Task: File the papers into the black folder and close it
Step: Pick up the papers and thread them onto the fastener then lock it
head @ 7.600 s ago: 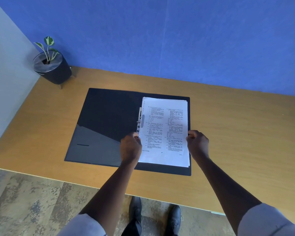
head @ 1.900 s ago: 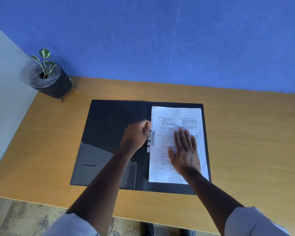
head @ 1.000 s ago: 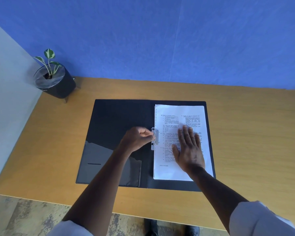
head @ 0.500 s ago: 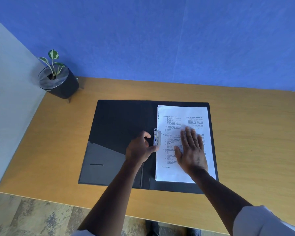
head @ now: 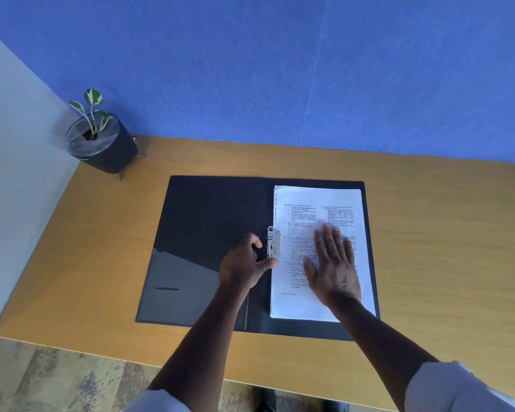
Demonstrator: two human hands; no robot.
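Hidden: my right hand lies flat and open on the papers and covers some print; the words are too small to read
Left hand: fingers loosely curled, thumb tip at the metal clip; I cannot tell if it grips
Papers: on the right half of the open black folder
Cut off: my sleeves at the bottom edge
Edges: folder near the front edge of the tabletop
Room: bare wood to the right; plant pot in the far left corner

Even, soft daylight, pale sheen on the black folder, wide-angle bowing at the edges.
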